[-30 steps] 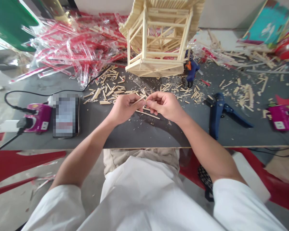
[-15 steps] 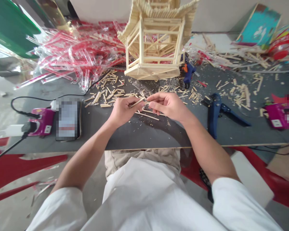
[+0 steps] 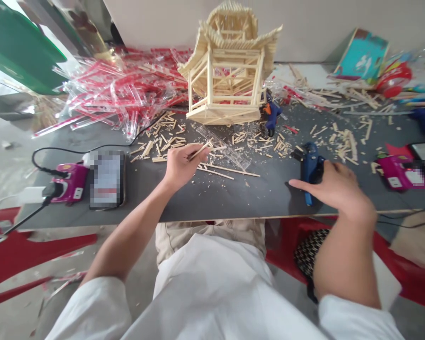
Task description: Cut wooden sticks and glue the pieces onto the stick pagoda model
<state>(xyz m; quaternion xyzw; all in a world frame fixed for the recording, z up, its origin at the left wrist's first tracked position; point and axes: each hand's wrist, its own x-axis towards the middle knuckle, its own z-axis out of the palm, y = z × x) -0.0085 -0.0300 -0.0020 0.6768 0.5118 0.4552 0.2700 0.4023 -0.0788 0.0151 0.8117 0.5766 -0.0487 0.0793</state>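
Note:
My left hand [image 3: 184,163] is closed in a pinch around a thin wooden stick [image 3: 198,152], whose end pokes out past the fingertips. Below and right of it, a few longer sticks [image 3: 230,168] lie on the dark tabletop. My right hand [image 3: 335,186] is over a blue two-handled cutting tool [image 3: 310,172] with dark jaws. Its thumb stretches out to the left across the near handle, and the fingers spread over the other handle, which they partly hide. A model pavilion built of wooden sticks [image 3: 226,113] stands upright at the back middle.
Short stick offcuts [image 3: 166,137] litter the table [image 3: 212,203]. Red-and-clear plastic wrappers [image 3: 127,89] pile up back left. A phone [image 3: 108,182] and a purple power strip [image 3: 71,182] with cords lie left. A blue glue gun [image 3: 272,115] rests beside the pavilion; another purple strip [image 3: 398,172] is right.
My right hand has left the stick near my left hand and moved right to the blue cutting tool. My left hand still holds the stick in about the same place. The view has shifted slightly.

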